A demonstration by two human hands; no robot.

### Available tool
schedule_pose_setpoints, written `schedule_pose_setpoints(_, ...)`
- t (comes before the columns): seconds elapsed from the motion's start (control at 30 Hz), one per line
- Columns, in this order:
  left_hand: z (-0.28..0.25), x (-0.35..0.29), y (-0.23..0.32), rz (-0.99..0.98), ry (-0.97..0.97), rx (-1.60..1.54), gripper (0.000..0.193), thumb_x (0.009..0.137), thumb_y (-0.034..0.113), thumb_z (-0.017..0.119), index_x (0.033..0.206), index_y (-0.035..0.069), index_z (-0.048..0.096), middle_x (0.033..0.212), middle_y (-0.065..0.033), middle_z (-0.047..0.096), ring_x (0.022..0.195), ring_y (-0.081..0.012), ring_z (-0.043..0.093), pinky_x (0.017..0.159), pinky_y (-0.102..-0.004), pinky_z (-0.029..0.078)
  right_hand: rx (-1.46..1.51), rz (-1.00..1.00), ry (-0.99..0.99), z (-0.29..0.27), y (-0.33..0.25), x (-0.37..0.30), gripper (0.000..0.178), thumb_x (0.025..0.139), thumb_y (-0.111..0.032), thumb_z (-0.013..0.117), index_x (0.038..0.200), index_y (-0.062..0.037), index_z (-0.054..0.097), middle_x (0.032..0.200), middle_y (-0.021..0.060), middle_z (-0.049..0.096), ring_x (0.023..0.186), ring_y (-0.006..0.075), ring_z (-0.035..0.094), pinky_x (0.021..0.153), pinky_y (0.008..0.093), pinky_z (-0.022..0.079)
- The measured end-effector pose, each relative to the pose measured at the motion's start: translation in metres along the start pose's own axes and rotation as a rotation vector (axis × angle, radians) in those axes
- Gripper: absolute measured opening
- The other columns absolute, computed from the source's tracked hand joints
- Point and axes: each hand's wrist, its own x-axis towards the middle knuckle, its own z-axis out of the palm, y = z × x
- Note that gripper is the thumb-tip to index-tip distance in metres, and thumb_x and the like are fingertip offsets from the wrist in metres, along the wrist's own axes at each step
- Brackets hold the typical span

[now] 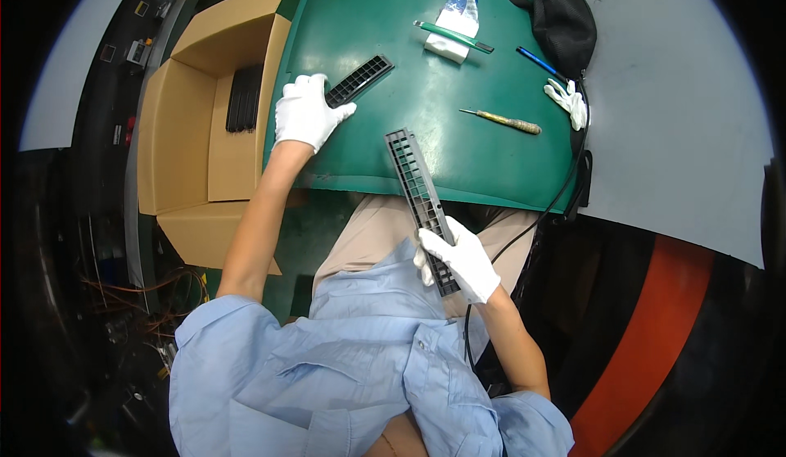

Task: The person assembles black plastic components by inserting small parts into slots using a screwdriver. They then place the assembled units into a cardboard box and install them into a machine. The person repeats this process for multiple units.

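Note:
My right hand [465, 262], in a white glove, is closed around the lower end of a long dark plastic grille strip [416, 180] with rows of rectangular openings. The strip slants up to the left, over my lap and the table's near edge. Farther left, my gloved left hand [304, 113] has its thumb and fingers around the near end of a second black grille strip [360, 79]. That one is at the green table top, its far end pointing right and away. The glove hides its near end.
An open cardboard box [176, 138] stands left of the table, with several black strips [244, 101] inside. On the green mat [368, 158] lie a screwdriver [508, 121], a green-handled cutter [454, 36] on a white packet, a blue pen [540, 62], spare white gloves [567, 103] and a black bag [563, 27].

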Motion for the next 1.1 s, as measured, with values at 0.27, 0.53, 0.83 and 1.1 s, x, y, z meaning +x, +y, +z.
schedule_pose_setpoints(0.27, 0.022, -0.015, -0.008, -0.086, -0.003, -0.42, 0.042, 0.096, 0.036, 0.058, 0.117, -0.001, 0.059, 0.103, -0.0204, 0.063, 0.097, -0.0316, 0.065, 0.085, -0.0426, 0.052, 0.073, -0.082, 0.079, -0.003, 0.001, -0.001, 0.022, 0.098, -0.021, 0.064, 0.104, -0.0024, 0.054, 0.074, 0.009, 0.065, 0.053, 0.0136, 0.061, 0.049, 0.0265, 0.051)
schedule_pose_setpoints(0.53, -0.02, -0.107, 0.026, -0.382, -0.52, -1.771, 0.05, 0.092, 0.017, 0.056, 0.136, -0.005, 0.049, 0.089, -0.0044, 0.058, 0.074, -0.0122, 0.06, 0.067, -0.0262, 0.052, 0.145, -0.123, 0.159, 0.004, 0.005, -0.014, 0.029, 0.103, -0.032, 0.054, 0.111, -0.0036, 0.054, 0.078, 0.0083, 0.064, 0.055, 0.0115, 0.058, 0.05, 0.0248, 0.051)
schedule_pose_setpoints(0.83, -0.049, -0.154, 0.063, -0.302, -0.43, -1.723, 0.056, 0.088, 0.011, 0.059, 0.139, -0.005, 0.044, 0.098, -0.0038, 0.056, 0.083, -0.0107, 0.057, 0.073, -0.0247, 0.051, 0.339, -0.128, -0.024, 0.003, 0.014, -0.017, 0.051, 0.104, -0.052, 0.041, 0.121, -0.0041, 0.051, 0.083, 0.0114, 0.065, 0.055, 0.0148, 0.06, 0.05, 0.026, 0.052)
schedule_pose_setpoints(1.1, -0.055, -0.116, 0.065, 0.955, 0.244, -0.389, 0.051, 0.067, 0.009, 0.066, 0.118, 0.009, 0.066, 0.084, -0.0023, 0.056, 0.072, -0.0229, 0.057, 0.065, -0.0362, 0.044, 0.263, 0.075, 0.016, -0.002, 0.003, -0.009, 0.085, 0.095, -0.076, 0.029, 0.137, -0.0058, 0.052, 0.109, 0.0069, 0.068, 0.083, 0.0131, 0.066, 0.055, 0.0258, 0.054)
